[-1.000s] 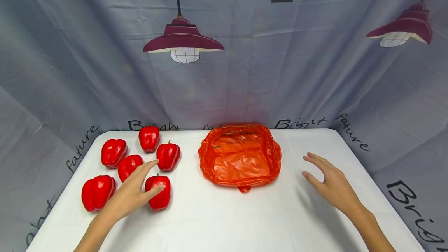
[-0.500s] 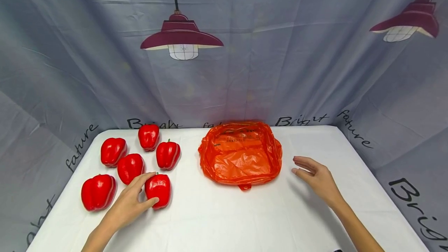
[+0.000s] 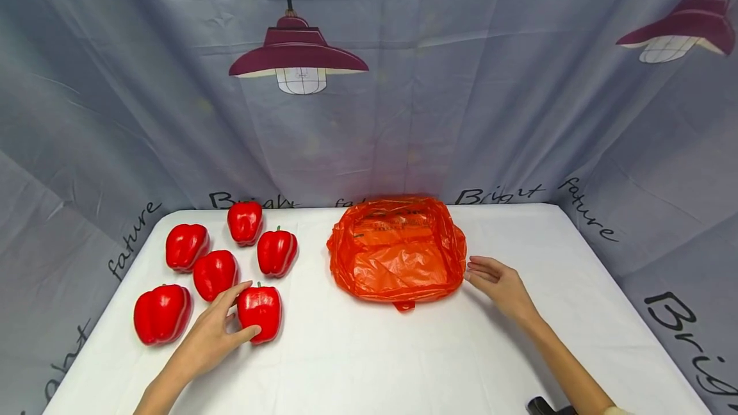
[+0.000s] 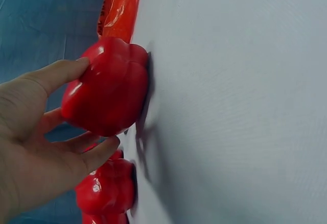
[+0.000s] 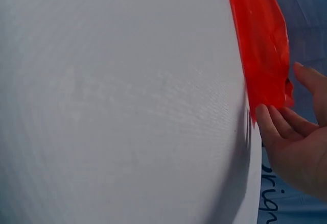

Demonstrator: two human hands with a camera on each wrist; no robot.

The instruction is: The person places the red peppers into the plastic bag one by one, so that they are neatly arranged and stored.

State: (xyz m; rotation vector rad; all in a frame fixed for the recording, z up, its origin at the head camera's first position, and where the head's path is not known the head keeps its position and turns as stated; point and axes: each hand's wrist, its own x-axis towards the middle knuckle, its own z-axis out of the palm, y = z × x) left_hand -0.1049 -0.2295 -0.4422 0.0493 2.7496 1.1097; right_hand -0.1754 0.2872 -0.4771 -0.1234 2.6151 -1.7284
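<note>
My left hand is at the nearest red bell pepper, which sits on the white table. In the left wrist view, the thumb lies on this pepper and some fingers curve behind it. To the right, an orange plastic bag rests with its mouth spread wide. My right hand has its fingertips at the bag's right edge. From the right wrist, those fingers look fairly straight against the bag, with the thumb held apart.
Several other red bell peppers stand behind and left of the held one. A grey printed curtain surrounds the table at the back and sides. A dark object shows near the right forearm at the bottom edge.
My left hand has come down and closed around the nearest pepper. My right hand has moved left until its fingertips reach the bag. The other peppers stay in place.
</note>
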